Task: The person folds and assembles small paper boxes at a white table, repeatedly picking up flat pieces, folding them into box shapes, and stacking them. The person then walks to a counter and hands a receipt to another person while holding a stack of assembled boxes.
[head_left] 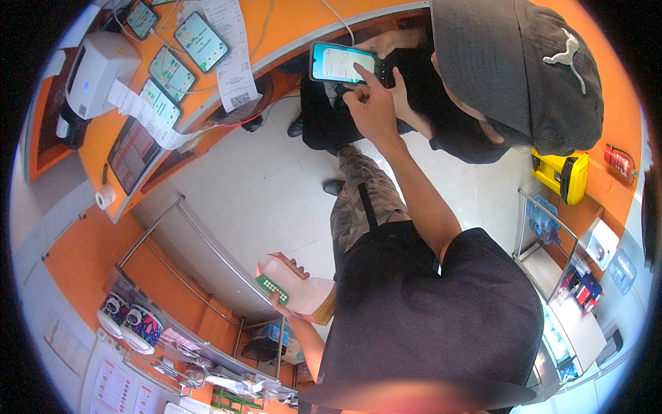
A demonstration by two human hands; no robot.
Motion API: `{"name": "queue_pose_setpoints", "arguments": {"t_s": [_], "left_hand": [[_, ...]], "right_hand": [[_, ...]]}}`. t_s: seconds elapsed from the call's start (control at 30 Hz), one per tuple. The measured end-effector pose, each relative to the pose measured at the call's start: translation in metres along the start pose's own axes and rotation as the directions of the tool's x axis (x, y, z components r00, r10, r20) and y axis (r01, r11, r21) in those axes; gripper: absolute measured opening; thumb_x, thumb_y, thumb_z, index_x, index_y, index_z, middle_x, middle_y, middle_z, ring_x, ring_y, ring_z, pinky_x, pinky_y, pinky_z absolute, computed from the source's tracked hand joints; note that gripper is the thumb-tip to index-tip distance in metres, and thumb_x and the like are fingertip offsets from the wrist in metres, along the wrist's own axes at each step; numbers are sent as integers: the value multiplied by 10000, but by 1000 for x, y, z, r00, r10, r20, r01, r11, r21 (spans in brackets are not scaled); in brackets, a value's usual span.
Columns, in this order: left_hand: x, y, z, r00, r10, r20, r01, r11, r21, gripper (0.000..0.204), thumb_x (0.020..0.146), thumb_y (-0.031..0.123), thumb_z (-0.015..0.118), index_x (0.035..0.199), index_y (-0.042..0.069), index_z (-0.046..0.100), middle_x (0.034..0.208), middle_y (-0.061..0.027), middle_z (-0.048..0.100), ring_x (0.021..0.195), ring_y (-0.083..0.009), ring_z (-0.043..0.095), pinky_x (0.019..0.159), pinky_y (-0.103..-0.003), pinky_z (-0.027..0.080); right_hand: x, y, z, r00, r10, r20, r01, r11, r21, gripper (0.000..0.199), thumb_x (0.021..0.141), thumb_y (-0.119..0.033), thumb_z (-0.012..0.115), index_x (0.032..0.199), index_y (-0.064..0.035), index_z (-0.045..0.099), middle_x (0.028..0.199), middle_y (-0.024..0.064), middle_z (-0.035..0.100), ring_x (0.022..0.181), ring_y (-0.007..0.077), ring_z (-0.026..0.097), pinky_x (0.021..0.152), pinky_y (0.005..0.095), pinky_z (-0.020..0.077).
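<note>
My left hand (279, 301) grips a paper carton (303, 288) by its side, low and left of my body. The carton is pale inside, with orange edges and a green strip dotted with white. My right hand (376, 114) reaches forward, index finger stretched out onto the screen of a phone (343, 63) and the other fingers curled loosely. It holds nothing. A person in a dark cap (514, 76) holds that phone with one hand (383, 43); their other hand is close beside mine. Whether my fingertip touches the glass or hovers I cannot tell.
On the orange counter (272, 27) at the far left lie several phones (201, 43) with cables, a long receipt (231, 58), a white printer (103, 72) and a tablet (140, 153). Metal rails (207, 248) and a shelf stand left; a yellow case (558, 176) is at right.
</note>
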State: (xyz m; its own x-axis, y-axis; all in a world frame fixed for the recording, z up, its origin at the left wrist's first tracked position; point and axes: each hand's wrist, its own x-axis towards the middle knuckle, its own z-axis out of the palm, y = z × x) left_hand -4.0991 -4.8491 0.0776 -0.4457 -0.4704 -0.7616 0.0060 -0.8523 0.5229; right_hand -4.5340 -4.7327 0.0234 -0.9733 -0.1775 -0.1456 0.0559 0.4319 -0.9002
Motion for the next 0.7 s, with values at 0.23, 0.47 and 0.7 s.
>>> {"name": "queue_pose_setpoints", "arguments": {"t_s": [0.23, 0.47, 0.7], "left_hand": [[1, -1, 4, 1000, -6, 18, 6, 1000, -5, 1016, 614, 485, 784, 1502, 196, 385, 1217, -163, 557, 980, -343, 601, 752, -491, 518], [3, -4, -8, 993, -88, 73, 97, 987, -130, 1062, 557, 389, 788, 1504, 80, 417, 1312, -206, 584, 1032, -371, 629, 865, -506, 533], [1, -6, -7, 997, -76, 7, 76, 994, -73, 1071, 572, 404, 779, 1519, 78, 398, 1344, -212, 571, 1077, -382, 623, 882, -522, 533]], "right_hand": [[-20, 6, 6, 1000, -17, 25, 15, 997, 69, 577, 839, -118, 663, 1389, 28, 570, 750, 129, 677, 692, 213, 658, 722, 364, 536], [-27, 6, 6, 1000, -13, 9, 12, 989, 144, 549, 870, 20, 609, 1417, 15, 563, 690, -25, 507, 614, 48, 456, 583, 214, 395], [-17, 11, 4, 1000, -19, 15, 18, 993, 113, 624, 843, -87, 663, 1436, 47, 522, 794, 120, 690, 718, 185, 657, 725, 334, 532]]}}
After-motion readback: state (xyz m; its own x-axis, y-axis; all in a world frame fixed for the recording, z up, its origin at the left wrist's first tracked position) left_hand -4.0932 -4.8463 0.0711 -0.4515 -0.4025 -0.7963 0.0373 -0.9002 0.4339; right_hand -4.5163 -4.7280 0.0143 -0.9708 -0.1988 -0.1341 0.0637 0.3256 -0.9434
